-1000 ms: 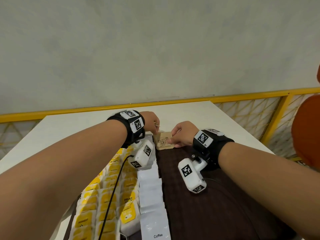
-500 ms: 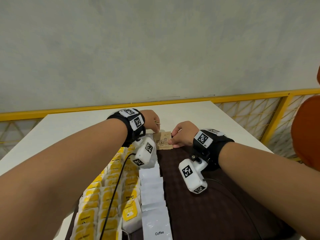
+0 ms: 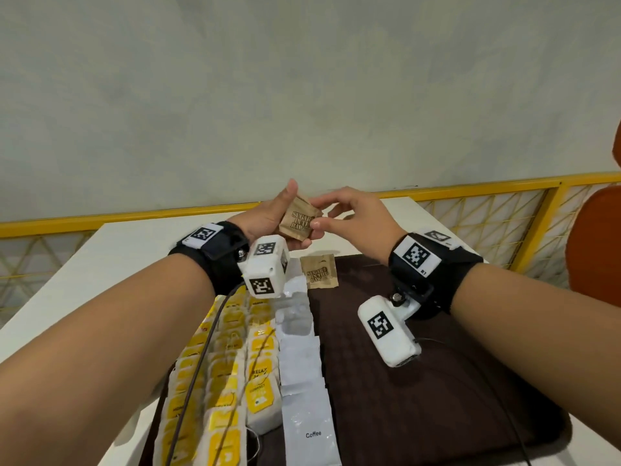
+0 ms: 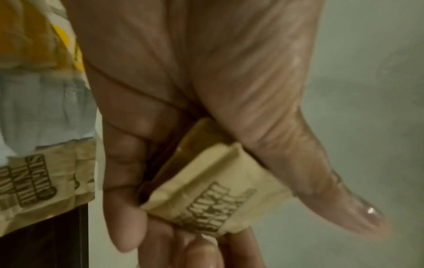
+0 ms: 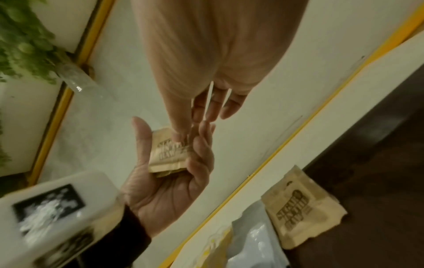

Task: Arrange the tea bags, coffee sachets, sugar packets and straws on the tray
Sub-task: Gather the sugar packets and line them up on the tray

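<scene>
- My left hand cradles a small sugar stack above the tray; thumb spread wide.
- My right hand pinches the stack's right edge.
- The laid packet lies directly below the stack.

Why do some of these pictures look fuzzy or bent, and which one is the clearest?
Head view: clearest, evenly lit, print on the sugar packet readable, though the wide lens bows the yellow rail. Left wrist view: dim, and the left hand fills the frame, soft and smeared at the thumb. Right wrist view: tilted, with the camera box at the bottom left badly blurred.
</scene>
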The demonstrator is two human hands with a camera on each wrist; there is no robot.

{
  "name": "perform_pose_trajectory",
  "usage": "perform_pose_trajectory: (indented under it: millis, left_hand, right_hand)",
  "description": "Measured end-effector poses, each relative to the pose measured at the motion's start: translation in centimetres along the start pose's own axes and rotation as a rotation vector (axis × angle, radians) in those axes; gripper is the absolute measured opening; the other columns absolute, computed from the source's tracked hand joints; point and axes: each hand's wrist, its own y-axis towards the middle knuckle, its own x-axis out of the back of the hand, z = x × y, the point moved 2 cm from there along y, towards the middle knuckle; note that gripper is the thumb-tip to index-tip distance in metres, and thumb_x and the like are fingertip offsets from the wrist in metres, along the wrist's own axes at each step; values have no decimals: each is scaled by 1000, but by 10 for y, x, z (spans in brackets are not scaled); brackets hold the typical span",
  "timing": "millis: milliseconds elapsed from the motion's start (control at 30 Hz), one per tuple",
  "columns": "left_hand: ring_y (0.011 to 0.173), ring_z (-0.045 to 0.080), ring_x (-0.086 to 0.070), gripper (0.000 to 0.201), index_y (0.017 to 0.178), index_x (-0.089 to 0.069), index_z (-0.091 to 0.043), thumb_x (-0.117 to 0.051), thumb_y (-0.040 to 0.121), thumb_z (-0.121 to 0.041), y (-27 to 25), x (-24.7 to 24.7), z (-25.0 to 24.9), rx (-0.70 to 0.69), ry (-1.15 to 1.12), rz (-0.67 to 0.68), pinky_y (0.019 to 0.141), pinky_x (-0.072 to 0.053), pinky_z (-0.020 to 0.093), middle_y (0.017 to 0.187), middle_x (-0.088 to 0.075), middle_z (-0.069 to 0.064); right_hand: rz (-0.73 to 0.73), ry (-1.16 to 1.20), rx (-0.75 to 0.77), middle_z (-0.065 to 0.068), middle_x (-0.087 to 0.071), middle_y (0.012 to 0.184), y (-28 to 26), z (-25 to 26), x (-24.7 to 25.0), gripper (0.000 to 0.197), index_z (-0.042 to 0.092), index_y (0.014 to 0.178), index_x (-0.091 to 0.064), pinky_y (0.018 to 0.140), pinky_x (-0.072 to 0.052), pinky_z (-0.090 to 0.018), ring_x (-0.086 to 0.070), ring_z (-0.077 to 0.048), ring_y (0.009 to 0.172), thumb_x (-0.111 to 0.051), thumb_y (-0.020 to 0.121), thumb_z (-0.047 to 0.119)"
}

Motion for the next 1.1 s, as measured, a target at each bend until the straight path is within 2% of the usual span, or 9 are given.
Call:
perform_pose_trajectory:
  millis: [67,167,333,400,500,600,700,833,1100]
  left_hand:
    - [78,16,-58,94,115,-68,-23,-61,46,-86,-5,-4,0,-38,15,-7,68,-53,22,85,-62,4]
    - [74,15,-60,93,108,-65,-15,-64,46,-84,-7,-8,-1,-36,-20,-67,64,-55,23,90,-65,6]
    - [75,21,-66,88,111,-66,-20,-58,52,-86,-11,-11,-3,9,84,-189,71,-57,30,97,-67,10]
    - [81,22,-69,67,106,-65,-20,-49,72,-75,-11,-13,-5,-7,58,-268,75,-58,34,98,-70,9]
    - [93,27,-67,42,108,-57,-21,-38,94,-55,-12,-14,-9,-28,33,-366,85,-56,43,103,-68,11]
    - [89,23,-66,20,108,-56,-24,-43,99,-37,-16,-15,-13,-54,20,-408,68,-59,36,104,-64,6]
    - [80,18,-63,16,96,-59,-21,-46,100,-29,-16,-13,-12,-8,188,-356,68,-54,30,91,-63,3]
    - [71,13,-57,21,83,-63,-23,-52,96,-36,-10,-10,-9,91,544,-316,64,-47,25,85,-53,-1]
    - [76,13,-54,6,88,-68,-18,-67,87,-24,11,-14,6,176,1113,-101,71,-44,26,79,-58,-8]
  right_hand:
    - [-42,3,5,5,-64,104,-1,3,-5,28,30,93,-65,71,-43,-7,-57,-9,87,-80,75,15]
    - [-49,-26,-8,-1,-64,103,-1,7,-9,29,26,85,-60,65,-41,-7,-54,-10,79,-83,71,15]
    - [35,-54,-122,18,-55,85,0,8,-12,26,10,93,-65,58,-35,-8,-45,3,63,-82,74,18]
    - [60,-15,-139,18,-59,84,-1,9,-13,20,11,89,-66,62,-37,-7,-50,6,64,-80,76,16]
    - [19,99,-188,-2,-68,91,-2,8,-13,18,17,85,-61,76,-49,-26,-59,-10,76,-77,79,13]
    - [7,361,-286,-8,-65,94,-7,5,-9,18,12,89,-53,71,-55,-30,-65,-17,77,-69,86,4]
    - [21,503,-386,-13,-66,96,-12,-4,-3,21,6,99,-51,68,-57,-29,-66,-21,80,-66,87,0]
    - [73,476,-536,-15,-66,97,-18,-26,0,18,8,95,-53,65,-58,-27,-67,-24,84,-66,86,-2]
    - [196,287,-690,-20,-66,108,-32,-64,-18,14,10,87,-58,67,-58,-26,-67,-25,92,-66,86,-1]
